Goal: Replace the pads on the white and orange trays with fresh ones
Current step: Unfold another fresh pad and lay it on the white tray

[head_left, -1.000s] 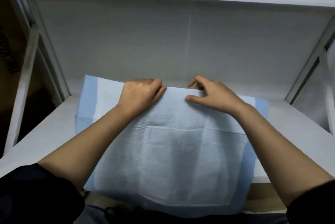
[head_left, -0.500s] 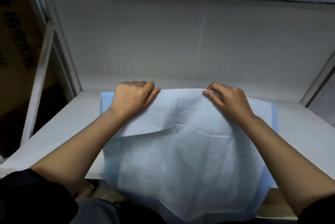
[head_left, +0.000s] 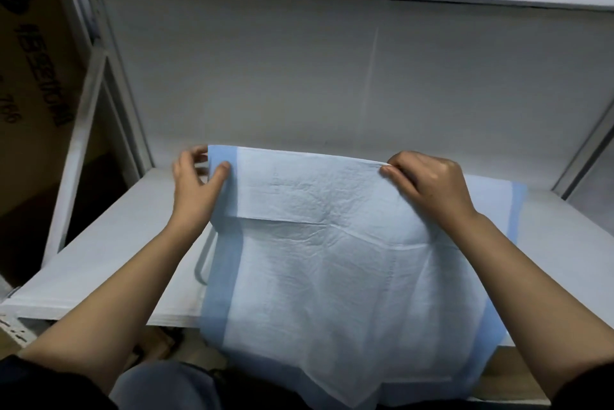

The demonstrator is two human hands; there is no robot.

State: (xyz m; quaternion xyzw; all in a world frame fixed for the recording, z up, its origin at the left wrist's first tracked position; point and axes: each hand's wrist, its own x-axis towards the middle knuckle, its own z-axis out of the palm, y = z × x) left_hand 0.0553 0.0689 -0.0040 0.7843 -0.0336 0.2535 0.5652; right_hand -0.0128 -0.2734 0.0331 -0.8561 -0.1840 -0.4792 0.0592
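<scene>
Your left hand [head_left: 196, 182] and right hand [head_left: 428, 180] each pinch the pad's [head_left: 332, 263] far fold; it looks light and limp, so hold its corners.

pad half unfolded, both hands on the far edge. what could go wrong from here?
1. The pad hangs well over the shelf's front edge; letting go could let it slide off.
2. The top flap is folded back on itself; spread unevenly, it may stay creased.
3. The left hand pinches only the blue corner and the right hand the far edge; a hard pull might tear the thin sheet.
</scene>
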